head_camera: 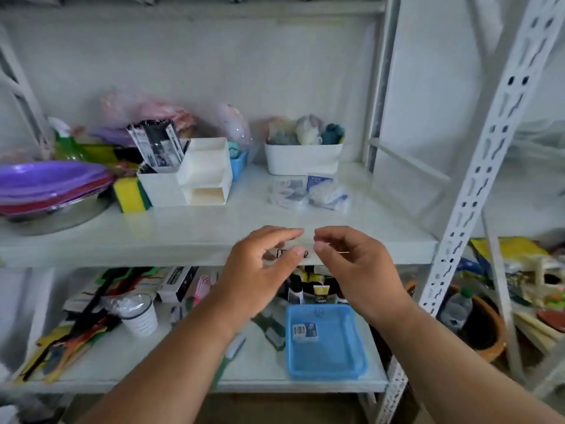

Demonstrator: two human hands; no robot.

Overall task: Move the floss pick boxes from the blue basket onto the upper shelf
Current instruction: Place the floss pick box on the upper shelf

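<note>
Hands, left point(260, 270) and right point(351, 267), loosely curled, empty, blurry for us. One box point(303, 331) in basket point(324, 344) at 6 o'clock; more boxes point(308, 191) on upper shelf point(183, 228), white racking.

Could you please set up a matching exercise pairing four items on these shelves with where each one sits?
Things:
1. blue plastic basket
2. white rectangular tub of sponges
3. small floss pick box
4. stack of purple plastic plates

Places:
A. upper shelf, far left
B. inside the basket
C. lower shelf, right part
D. upper shelf, back right

Pairs: 1-C, 2-D, 3-B, 4-A
</note>
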